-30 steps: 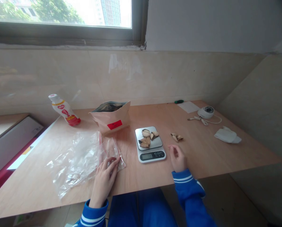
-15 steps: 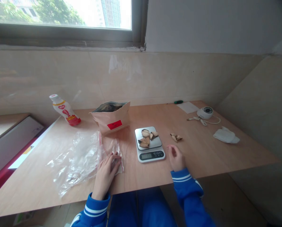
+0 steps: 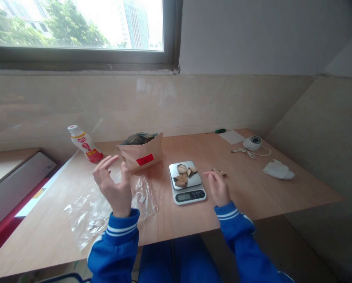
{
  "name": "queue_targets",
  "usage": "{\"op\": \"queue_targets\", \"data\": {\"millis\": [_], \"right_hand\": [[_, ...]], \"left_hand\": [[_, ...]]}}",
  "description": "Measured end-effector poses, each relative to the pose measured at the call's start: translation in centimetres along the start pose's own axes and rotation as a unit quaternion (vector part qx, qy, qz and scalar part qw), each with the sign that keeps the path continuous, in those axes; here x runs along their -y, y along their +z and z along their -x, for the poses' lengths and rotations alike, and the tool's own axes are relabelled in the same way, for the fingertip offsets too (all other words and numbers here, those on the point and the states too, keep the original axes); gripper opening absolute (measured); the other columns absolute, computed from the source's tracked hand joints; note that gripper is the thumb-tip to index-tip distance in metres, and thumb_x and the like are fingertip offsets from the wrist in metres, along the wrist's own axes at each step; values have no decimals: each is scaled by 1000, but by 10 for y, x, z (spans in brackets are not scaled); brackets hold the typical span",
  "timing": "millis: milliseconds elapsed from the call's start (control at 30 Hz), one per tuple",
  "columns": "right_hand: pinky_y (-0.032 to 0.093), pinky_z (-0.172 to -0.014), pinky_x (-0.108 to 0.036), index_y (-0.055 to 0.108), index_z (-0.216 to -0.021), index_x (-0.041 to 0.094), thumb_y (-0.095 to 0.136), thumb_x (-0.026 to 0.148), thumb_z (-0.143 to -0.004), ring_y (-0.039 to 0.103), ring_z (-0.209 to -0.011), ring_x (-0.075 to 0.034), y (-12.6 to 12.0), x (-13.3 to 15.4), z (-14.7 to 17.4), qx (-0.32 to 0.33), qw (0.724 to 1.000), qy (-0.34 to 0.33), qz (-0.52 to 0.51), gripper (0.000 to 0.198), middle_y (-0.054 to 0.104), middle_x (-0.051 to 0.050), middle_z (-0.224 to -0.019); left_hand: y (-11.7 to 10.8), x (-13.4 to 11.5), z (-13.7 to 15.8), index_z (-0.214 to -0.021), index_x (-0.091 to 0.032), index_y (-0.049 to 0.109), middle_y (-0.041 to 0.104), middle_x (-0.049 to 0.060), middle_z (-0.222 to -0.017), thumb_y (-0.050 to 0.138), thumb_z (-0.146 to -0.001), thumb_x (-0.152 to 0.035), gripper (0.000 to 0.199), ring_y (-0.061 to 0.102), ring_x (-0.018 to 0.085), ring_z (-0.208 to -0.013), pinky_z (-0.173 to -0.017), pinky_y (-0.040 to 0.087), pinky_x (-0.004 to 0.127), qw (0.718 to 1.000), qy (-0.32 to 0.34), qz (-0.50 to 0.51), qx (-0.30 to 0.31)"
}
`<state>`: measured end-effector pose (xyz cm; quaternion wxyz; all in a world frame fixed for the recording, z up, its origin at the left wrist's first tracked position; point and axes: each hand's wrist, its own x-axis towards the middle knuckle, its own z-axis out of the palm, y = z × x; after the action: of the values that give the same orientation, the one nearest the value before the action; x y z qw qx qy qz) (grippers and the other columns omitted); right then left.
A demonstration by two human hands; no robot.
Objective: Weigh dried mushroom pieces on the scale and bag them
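Note:
A kitchen scale point(image 3: 189, 195) sits mid-table, bearing several dried, brown-and-cream curled pieces point(image 3: 182, 180) on its metal plate; its small display is lit, the digits hard to read. My right hand point(image 3: 219, 190) is just right of the scale, fingers stretched toward the plate with nothing visible in them. Partly behind those fingers lies another dried piece point(image 3: 221, 172) on the wood. My left hand point(image 3: 115, 188) is raised with fingers apart, above clear plastic bags point(image 3: 90, 212). Behind it stands a kraft pouch point(image 3: 143, 153) with a red label, its top gaping.
A white-and-red bottle point(image 3: 86, 144) stands at the back left. Toward the back right are a green-handled screwdriver point(image 3: 220, 131), white paper point(image 3: 231, 136) and a white dome camera point(image 3: 252, 143) with its cable. A crumpled white tissue point(image 3: 278, 169) lies at the right.
My left hand has lifted off the plastic bags and moved up and left, its fingers spreading. My right hand has shifted slightly upward, its fingers straightening toward the scale. The view has tilted up slightly.

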<state>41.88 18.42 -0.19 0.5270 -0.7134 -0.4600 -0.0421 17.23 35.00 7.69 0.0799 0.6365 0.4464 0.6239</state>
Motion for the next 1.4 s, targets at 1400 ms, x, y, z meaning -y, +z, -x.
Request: {"op": "queue_targets", "data": {"millis": [1400], "right_hand": [[56, -70, -35, 57, -123, 9, 41, 12, -95, 72, -81, -24, 119, 173, -42, 378, 877, -138, 264, 33, 71, -18, -104]], "left_hand": [[-12, -6, 26, -92, -26, 77, 77, 0, -79, 70, -77, -37, 20, 74, 19, -75, -67, 56, 26, 991, -101, 53, 75]]}}
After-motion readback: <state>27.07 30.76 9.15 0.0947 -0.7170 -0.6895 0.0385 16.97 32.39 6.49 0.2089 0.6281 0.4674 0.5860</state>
